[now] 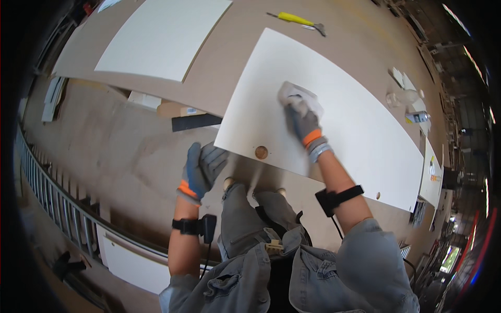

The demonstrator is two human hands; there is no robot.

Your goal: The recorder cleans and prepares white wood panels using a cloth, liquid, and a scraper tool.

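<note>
A large white panel [344, 125] lies on the worktable in front of me, with a round hole [261, 152] near its front left corner and a smaller one [378, 195] farther right. My right hand [303, 119], in a grey glove with an orange cuff, is closed on a crumpled white cloth [308, 96] and presses it to the panel's surface. My left hand [203, 163], gloved alike, is open beside the panel's front left corner, fingers stretched toward it. Whether those fingertips touch the edge, I cannot tell.
Another white panel [162, 39] lies at the far left of the table [237, 39]. A yellow-handled tool [296, 19] rests beyond my panel. At the right are a clear bottle [407, 97] and a can [417, 117]. A metal railing or ladder-like frame [57, 193] runs along the left.
</note>
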